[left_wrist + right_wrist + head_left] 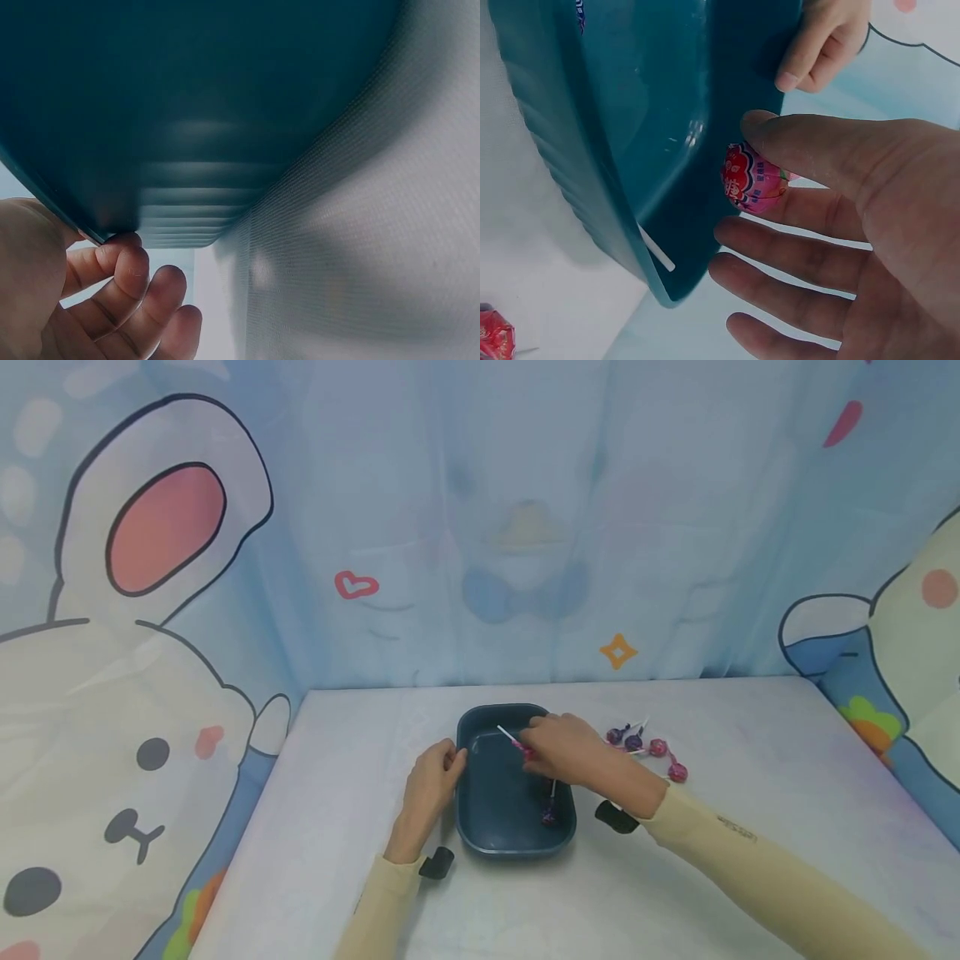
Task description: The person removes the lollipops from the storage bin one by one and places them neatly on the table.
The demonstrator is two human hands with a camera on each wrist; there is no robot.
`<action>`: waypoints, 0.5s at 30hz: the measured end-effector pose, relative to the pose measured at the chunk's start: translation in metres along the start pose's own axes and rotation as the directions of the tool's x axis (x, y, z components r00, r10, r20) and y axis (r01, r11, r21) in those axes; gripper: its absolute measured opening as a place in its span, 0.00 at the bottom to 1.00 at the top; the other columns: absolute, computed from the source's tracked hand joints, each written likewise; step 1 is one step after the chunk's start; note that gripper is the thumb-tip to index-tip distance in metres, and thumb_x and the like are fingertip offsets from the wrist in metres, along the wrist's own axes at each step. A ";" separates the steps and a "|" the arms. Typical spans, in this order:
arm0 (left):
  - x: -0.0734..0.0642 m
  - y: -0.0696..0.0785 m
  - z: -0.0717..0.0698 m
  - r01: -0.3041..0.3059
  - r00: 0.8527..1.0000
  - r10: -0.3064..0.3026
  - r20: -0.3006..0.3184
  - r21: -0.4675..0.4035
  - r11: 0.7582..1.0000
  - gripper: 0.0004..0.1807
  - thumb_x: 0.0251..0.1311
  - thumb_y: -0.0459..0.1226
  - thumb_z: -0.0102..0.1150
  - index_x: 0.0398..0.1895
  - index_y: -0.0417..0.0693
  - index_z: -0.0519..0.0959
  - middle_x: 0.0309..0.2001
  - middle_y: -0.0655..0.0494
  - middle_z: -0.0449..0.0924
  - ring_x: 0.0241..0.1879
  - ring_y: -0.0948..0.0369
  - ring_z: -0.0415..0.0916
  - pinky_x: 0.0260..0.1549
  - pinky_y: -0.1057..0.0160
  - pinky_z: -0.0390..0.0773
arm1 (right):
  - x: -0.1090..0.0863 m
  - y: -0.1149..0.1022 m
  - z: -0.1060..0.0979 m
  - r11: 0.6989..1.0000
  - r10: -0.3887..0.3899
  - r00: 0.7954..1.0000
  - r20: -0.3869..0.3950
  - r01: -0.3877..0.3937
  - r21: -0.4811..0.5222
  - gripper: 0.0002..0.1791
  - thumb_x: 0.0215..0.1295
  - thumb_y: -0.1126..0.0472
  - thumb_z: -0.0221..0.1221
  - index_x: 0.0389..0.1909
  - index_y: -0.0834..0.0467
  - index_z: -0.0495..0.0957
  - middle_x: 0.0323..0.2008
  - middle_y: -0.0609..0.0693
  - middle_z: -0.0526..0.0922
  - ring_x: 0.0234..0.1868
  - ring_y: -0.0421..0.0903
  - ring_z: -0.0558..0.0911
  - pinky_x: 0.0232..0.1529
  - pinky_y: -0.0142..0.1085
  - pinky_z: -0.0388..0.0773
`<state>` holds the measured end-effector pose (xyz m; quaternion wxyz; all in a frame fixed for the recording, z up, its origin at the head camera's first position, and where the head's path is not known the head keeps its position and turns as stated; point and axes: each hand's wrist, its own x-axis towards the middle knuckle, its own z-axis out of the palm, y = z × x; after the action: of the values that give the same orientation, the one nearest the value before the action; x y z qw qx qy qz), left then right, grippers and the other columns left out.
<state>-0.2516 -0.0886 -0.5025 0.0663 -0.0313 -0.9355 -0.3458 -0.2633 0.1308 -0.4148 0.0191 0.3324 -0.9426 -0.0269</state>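
A dark teal plastic basin (487, 827) stands on the white table. My left hand (431, 781) pinches its left rim between thumb and fingers; the left wrist view shows fingertips (129, 244) curled at the rim's underside. Over the basin's right part, my right hand (564, 748) pinches a lollipop by its pink-and-red wrapped head (754, 180), and its white stick (508, 734) points to the far left. Inside the basin lies a purple-wrapped lollipop (548, 817) near the right wall. A white stick (657, 251) shows in the basin's corner in the right wrist view.
To the right of the basin, several lollipops lie grouped on the table, among them a purple one (633, 742) and a red-pink one (677, 772). A printed cartoon curtain (420, 527) hangs behind the table's back edge.
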 end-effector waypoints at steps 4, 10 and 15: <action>0.000 0.000 0.000 -0.010 1.000 0.010 -0.007 -0.005 1.000 0.16 0.64 0.50 0.46 0.24 0.52 0.68 0.19 0.59 0.69 0.18 0.65 0.65 0.16 0.68 0.64 | -0.006 0.004 -0.002 0.999 0.015 1.000 -0.014 -0.015 0.033 0.16 0.50 0.45 0.65 0.32 0.53 0.79 0.22 0.43 0.72 0.22 0.40 0.69 0.24 0.34 0.66; 0.000 0.000 0.000 -0.020 1.000 0.020 -0.013 -0.003 1.000 0.15 0.64 0.50 0.46 0.23 0.53 0.68 0.19 0.60 0.68 0.18 0.65 0.65 0.15 0.68 0.64 | -0.016 0.012 -0.005 0.991 0.087 0.996 0.026 -0.090 0.100 0.15 0.51 0.45 0.64 0.31 0.52 0.78 0.22 0.42 0.71 0.23 0.40 0.68 0.25 0.33 0.65; -0.001 0.001 -0.001 -0.021 1.000 0.021 -0.016 -0.006 1.000 0.15 0.64 0.50 0.46 0.23 0.52 0.68 0.19 0.60 0.68 0.18 0.65 0.65 0.15 0.68 0.64 | -0.024 0.022 -0.005 0.978 0.130 0.991 0.027 -0.133 0.161 0.14 0.51 0.46 0.65 0.30 0.52 0.76 0.25 0.45 0.74 0.24 0.40 0.69 0.26 0.32 0.67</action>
<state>-0.2508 -0.0887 -0.5014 0.0771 -0.0385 -0.9334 -0.3483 -0.2577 0.1624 -0.4091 -0.0139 0.2697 -0.9616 0.0486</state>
